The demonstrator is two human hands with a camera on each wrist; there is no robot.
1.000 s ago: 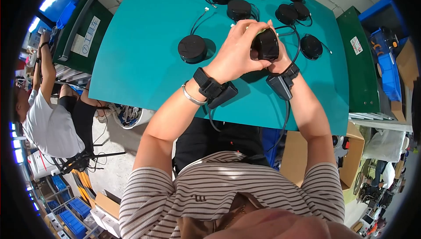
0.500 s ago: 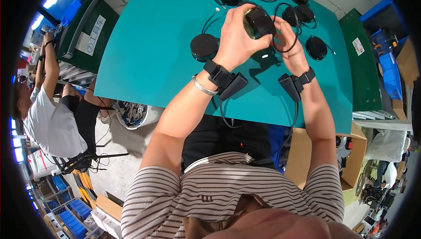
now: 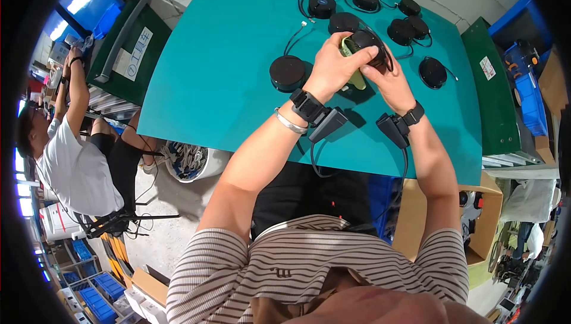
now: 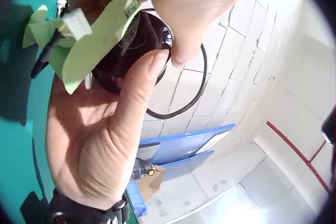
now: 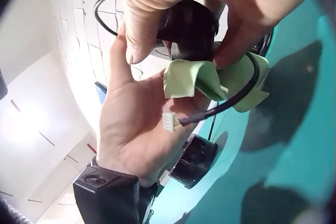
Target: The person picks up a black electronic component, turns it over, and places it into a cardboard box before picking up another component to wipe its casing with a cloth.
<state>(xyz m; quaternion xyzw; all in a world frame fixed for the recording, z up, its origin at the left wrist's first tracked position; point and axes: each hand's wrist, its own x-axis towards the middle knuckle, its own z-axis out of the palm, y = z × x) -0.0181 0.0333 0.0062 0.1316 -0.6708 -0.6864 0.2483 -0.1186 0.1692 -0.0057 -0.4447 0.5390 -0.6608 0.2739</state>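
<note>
Black round unit (image 3: 364, 38), one, corded, raised above the table between two hands: left hand (image 3: 334, 65) pinching it, thumb laid across its near side; right hand (image 3: 395, 89) curled at its other side, thumb pressed to the edge. Green sheet (image 5: 181, 81), limp, against the unit and hanging below; which fingers pin it cannot be made out, nor whether it is cloth or paper. White connector (image 5: 169, 121), on the unit's cable, dangling free. Change of state: half a second ago the right hand stood off, fingers spread; it now shares the hold, and the sheet hangs nearer the wearer, suggesting two-handed turning or wiping in progress. Outward: similar black units (image 3: 288, 73), corded, resting on the teal table (image 3: 208, 80).
</note>
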